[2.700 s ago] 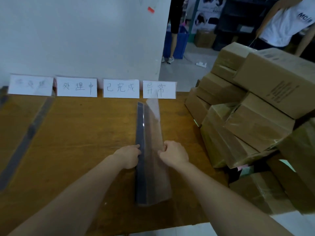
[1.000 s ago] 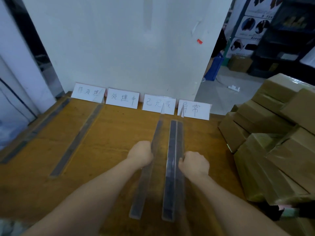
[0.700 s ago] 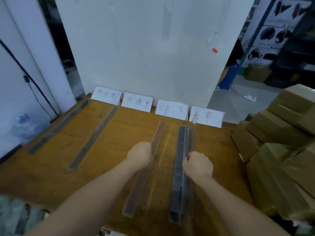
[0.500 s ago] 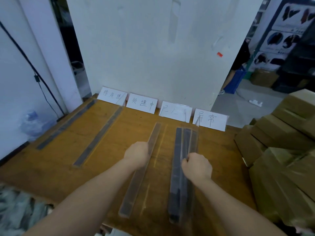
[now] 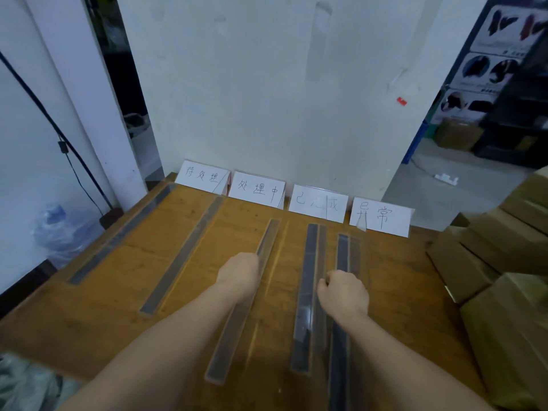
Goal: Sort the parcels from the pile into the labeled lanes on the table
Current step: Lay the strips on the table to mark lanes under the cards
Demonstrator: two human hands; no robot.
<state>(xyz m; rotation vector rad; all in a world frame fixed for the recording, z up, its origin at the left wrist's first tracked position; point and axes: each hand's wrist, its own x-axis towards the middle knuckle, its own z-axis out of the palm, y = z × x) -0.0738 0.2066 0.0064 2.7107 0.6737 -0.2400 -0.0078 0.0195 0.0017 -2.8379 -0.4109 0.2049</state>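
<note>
Grips a strip [image 5: 268, 241] at frame centre with the left hand [image 5: 240, 275], fingers curled round it. Clamps the right hand [image 5: 344, 295] on a second strip [image 5: 342, 250] just right of centre. Shows the parcels [image 5: 504, 262] stacked at the right edge of the frame. Appears to be laying out lanes [image 5: 160, 232] below the labels [image 5: 258, 189]. Shows no parcel in any lane, so leaves all sorting undone.

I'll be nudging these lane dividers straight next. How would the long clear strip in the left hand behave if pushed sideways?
Probably stiff: the divider strip runs dead straight end to end. It likely slides easily, lying flat on the smooth wooden table. Pushed near one end it would probably pivot, being long and narrow.
</note>
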